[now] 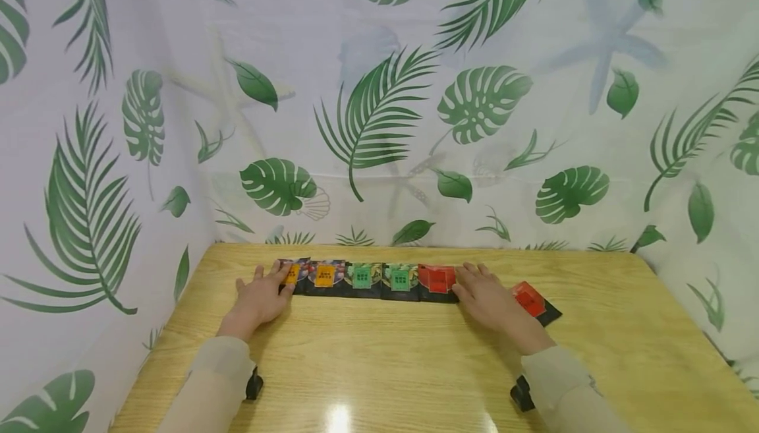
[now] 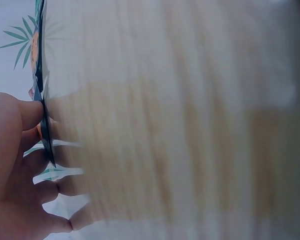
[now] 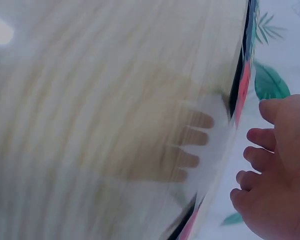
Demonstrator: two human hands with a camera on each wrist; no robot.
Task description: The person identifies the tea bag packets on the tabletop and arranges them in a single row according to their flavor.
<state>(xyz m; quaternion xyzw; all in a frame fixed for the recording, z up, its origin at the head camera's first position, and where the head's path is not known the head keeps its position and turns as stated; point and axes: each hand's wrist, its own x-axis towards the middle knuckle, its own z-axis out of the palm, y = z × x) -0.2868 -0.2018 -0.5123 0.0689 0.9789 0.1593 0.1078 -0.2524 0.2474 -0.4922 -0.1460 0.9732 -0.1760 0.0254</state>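
Observation:
A row of flat dark packets lies along the back of the table. From the left come an orange-labelled packet, a second orange-labelled packet, two green-labelled packets and a red packet. My left hand touches the row's left end, fingers spread over the first packet and thumb by its near edge. At the other end, my right hand is beside the red packet, its fingers loosely extended; the right wrist view shows them raised off the tabletop. Another red-labelled packet lies askew, partly behind the right hand.
The wooden table has a glossy, reflective top. A white cloth printed with green leaves hangs behind it and along the left side. Dark wrist straps show at both sleeves.

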